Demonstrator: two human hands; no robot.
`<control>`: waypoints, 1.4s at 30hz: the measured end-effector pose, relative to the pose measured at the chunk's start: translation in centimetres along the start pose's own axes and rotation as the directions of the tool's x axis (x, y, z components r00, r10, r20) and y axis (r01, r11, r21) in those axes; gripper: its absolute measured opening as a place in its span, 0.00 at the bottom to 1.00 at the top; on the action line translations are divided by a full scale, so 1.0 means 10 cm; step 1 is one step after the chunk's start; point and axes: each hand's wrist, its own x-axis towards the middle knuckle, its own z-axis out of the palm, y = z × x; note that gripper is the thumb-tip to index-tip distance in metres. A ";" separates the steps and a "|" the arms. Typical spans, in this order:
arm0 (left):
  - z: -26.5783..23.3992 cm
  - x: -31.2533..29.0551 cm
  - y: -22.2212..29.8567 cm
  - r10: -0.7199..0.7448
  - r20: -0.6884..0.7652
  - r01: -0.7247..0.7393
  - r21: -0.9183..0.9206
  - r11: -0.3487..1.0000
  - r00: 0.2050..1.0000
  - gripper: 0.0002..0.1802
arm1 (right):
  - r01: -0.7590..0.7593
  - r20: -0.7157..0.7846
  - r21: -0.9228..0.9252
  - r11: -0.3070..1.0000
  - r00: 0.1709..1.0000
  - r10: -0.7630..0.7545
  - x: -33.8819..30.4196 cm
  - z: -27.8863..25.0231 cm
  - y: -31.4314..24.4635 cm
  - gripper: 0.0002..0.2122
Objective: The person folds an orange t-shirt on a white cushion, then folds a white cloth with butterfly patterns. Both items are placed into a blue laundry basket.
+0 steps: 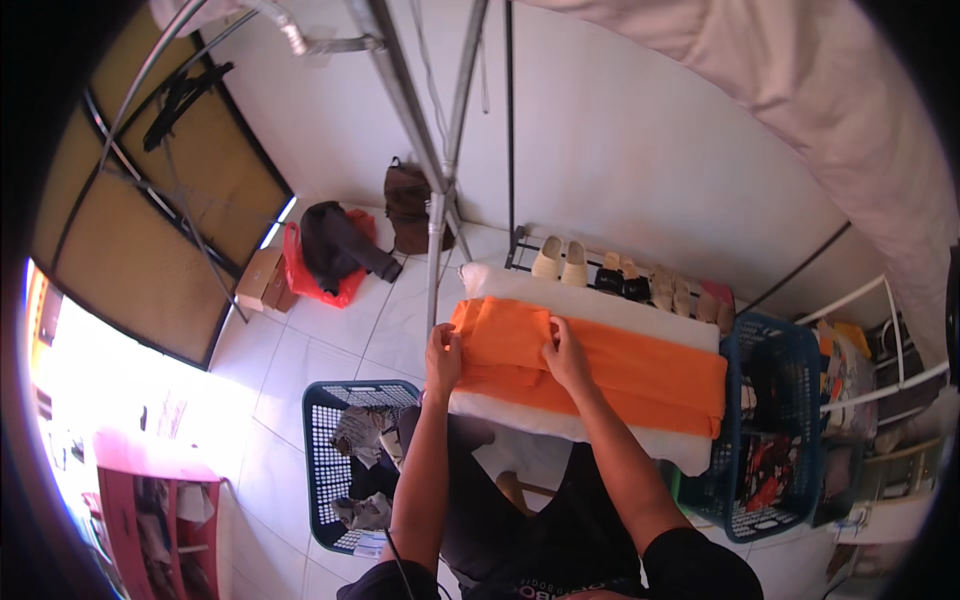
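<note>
A bright orange cloth (645,372) lies lengthwise along a padded white board (610,312) in front of me. Its left end is folded over into a smaller layered rectangle. My left hand (443,360) pinches the left edge of that folded part, fingers bent around the fabric. At the fold's right edge, my right hand (567,357) grips the cloth between thumb and fingers. What kind of garment or linen it is cannot be made out.
A dark green laundry basket (312,450) with crumpled clothes stands left of my legs; another blue-green basket (735,470) with clothes is at the board's right end. Behind the board is a shoe rack (520,258). A metal pole frame (437,240) rises beyond the board's left end.
</note>
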 end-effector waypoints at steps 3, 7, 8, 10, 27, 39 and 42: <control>-0.18 0.30 -0.30 -0.193 0.079 0.190 0.035 0.981 0.978 0.17 | 0.013 0.000 0.079 0.997 1.000 -0.013 0.06 0.09 -0.14 0.23; 0.12 0.53 -0.20 -0.062 0.197 0.049 0.068 0.996 0.979 0.18 | 0.212 -0.142 -0.050 0.976 0.966 -0.217 0.13 0.15 0.20 0.23; 0.13 0.57 -0.23 -0.052 0.178 0.036 0.090 0.995 0.983 0.18 | 0.122 -0.109 -0.001 0.993 0.987 -0.122 0.09 0.18 0.13 0.22; 0.08 0.73 -0.35 -0.140 0.231 0.122 0.092 0.988 0.963 0.18 | 0.038 -0.046 -0.020 0.999 0.998 -0.039 0.03 0.21 -0.03 0.20; 0.41 0.91 -0.57 -0.467 0.213 0.512 -0.417 0.751 0.858 0.12 | 0.227 -0.050 -0.151 0.962 0.970 -0.237 -0.13 0.23 -0.07 0.16; 0.00 0.26 -0.05 -0.198 0.173 0.211 -0.065 0.975 0.965 0.18 | 0.197 -0.117 -0.068 0.978 0.972 -0.204 -0.16 0.22 -0.11 0.16; -0.09 0.20 -0.21 -0.149 0.106 0.152 -0.023 0.988 0.983 0.18 | 0.246 -0.148 -0.058 0.968 0.956 -0.252 -0.11 0.26 -0.09 0.16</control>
